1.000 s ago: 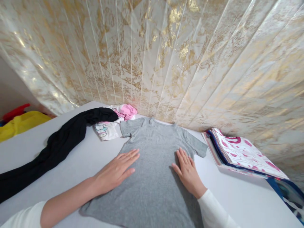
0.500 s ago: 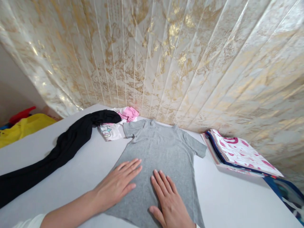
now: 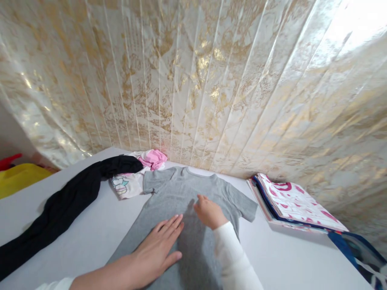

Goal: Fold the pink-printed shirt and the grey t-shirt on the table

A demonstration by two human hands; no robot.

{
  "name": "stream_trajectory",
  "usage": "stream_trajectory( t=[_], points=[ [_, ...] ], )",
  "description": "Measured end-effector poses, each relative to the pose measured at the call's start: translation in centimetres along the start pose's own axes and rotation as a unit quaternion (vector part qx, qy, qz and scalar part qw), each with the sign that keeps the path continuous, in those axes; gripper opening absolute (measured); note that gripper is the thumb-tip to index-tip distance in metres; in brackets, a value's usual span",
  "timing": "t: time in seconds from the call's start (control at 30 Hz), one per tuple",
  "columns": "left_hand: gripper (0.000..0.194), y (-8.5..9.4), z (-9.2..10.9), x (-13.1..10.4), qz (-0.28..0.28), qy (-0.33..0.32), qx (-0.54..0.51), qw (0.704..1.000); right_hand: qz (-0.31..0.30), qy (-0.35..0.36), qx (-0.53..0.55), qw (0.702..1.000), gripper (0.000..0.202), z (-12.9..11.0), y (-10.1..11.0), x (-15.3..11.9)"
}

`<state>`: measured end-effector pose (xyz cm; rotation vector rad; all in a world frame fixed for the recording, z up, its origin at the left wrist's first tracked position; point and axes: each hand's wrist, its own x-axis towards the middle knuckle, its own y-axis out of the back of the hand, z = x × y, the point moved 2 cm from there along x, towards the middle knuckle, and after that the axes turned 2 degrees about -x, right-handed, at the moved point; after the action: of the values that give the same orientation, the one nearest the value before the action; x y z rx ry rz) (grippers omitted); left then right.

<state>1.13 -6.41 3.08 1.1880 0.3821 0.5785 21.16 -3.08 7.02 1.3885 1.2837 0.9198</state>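
A grey short-sleeved T-shirt (image 3: 169,197) lies spread out on the white surface, its neckline at the far side. My left hand (image 3: 160,249) rests flat on the shirt's left-middle part, open with fingers stretched. My right hand (image 3: 209,211) is above the upper chest area, below the neckline, and casts a shadow on the cloth. Its fingers are loosely bent, with the thumb and index tips apart, and no cloth shows between them. The lower end of the shirt runs out of view.
A long black garment (image 3: 72,197) stretches along the left. Beside the left sleeve lie a white printed garment (image 3: 128,186) and a pink cloth (image 3: 155,159). Folded clothes (image 3: 299,199) are stacked at right, near a blue-edged item (image 3: 347,245). A gold-patterned curtain (image 3: 193,80) hangs behind.
My right hand has lifted from the shirt's lower part and moved up toward the neckline, its fingers now bent. My left hand stays flat on the shirt. The camera view has shifted slightly.
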Motion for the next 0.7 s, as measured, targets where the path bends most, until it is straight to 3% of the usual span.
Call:
stream_trajectory(
  t=[0.1, 0.17, 0.37, 0.47, 0.7],
  points=[
    [0.057, 0.7, -0.8, 4.6, -0.019, 0.049, -0.034, 0.998, 0.054, -0.091, 0.019, 0.994, 0.043, 3.2, 0.1, 5.3],
    [0.053, 1.9, -2.5, 7.9, 0.004, 0.091, -0.043, 0.995, 0.07, -0.122, 0.036, 0.989, 0.043, 5.9, -0.3, 7.7],
    [0.033, 8.0, -11.1, 18.4, 0.12, 0.24, -0.026, 0.963, 0.108, -0.135, 0.071, 0.982, 0.036, 12.6, 0.9, 12.2],
    [0.032, 8.9, -14.3, 20.7, 0.117, 0.302, -0.021, 0.946, 0.118, -0.143, 0.076, 0.98, 0.032, 14.5, 1.5, 13.9],
    [0.031, 6.5, -17.0, 21.9, 0.089, 0.361, -0.044, 0.927, 0.129, -0.158, 0.07, 0.976, 0.025, 15.0, -0.6, 16.7]
  ],
)
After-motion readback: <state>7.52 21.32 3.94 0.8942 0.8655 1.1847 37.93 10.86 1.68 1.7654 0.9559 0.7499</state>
